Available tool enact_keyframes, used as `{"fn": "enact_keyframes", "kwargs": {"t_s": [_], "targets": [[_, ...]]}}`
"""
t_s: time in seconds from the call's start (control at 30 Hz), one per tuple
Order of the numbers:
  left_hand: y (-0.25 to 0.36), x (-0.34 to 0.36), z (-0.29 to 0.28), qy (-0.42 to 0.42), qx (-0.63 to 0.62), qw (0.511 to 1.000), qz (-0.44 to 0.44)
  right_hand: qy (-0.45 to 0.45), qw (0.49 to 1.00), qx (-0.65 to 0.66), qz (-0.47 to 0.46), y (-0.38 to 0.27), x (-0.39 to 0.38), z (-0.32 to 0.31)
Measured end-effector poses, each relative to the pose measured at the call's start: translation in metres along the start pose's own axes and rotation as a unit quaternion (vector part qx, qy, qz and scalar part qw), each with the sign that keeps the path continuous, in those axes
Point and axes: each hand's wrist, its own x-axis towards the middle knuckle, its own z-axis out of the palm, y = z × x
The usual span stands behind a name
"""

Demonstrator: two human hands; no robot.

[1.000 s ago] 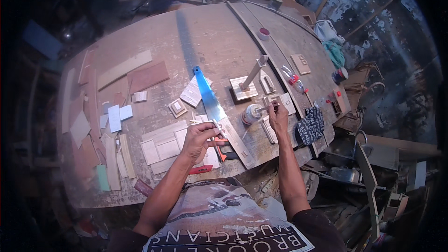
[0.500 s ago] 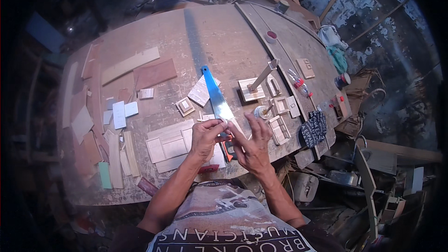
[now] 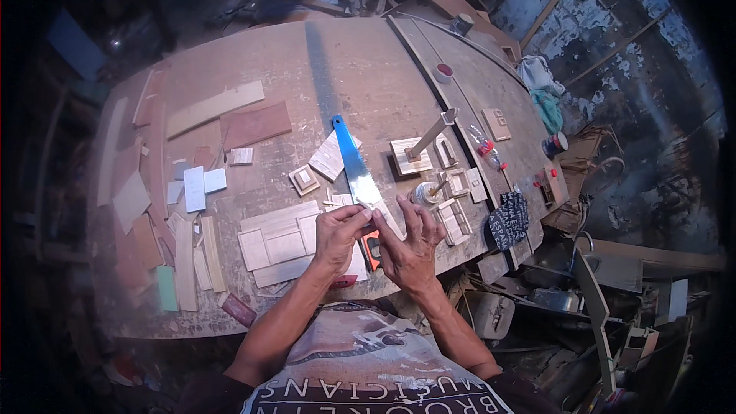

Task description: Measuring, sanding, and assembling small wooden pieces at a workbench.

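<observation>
My left hand (image 3: 337, 234) pinches a small pale wooden piece (image 3: 366, 207) above the lower end of a blue-topped handsaw (image 3: 349, 149). My right hand (image 3: 411, 249) is beside it, fingers spread, with one fingertip touching that piece. Behind my right fingers stands a glue jar (image 3: 422, 195) with a stick in it. A small wooden model on a square base (image 3: 402, 155) stands beyond, beside little box-like wooden parts (image 3: 452, 222). The saw's orange handle (image 3: 372, 251) shows between my hands. Flat assembled panels (image 3: 272, 249) lie left of my left hand.
Wood offcuts (image 3: 157, 192) and a green strip (image 3: 166, 288) cover the left of the worktable (image 3: 230, 46). A long dark batten (image 3: 420, 61), plastic bottles (image 3: 483, 146), a patterned cloth (image 3: 507, 222) and a can (image 3: 553, 146) are at the right. Scrap boards (image 3: 598, 307) crowd beside the table.
A second ago my right hand held the stick at the glue jar. It has left the stick and moved left to my left hand. The stick now stands in the jar.
</observation>
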Motion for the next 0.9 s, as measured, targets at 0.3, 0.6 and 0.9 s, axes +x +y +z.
{"fn": "enact_keyframes", "kwargs": {"t_s": [0.3,0.6,0.9], "targets": [[-0.001,0.001,0.003,-0.030,-0.035,0.999,0.015,0.019,0.893,0.404,0.197,0.010,-0.010,0.002],[-0.002,-0.004,0.009,-0.046,-0.027,0.998,0.014,0.017,0.896,0.409,0.170,0.006,-0.004,-0.006],[-0.005,-0.006,0.011,-0.032,0.019,0.998,0.048,0.041,0.977,0.173,0.117,0.013,-0.007,-0.017]]}}
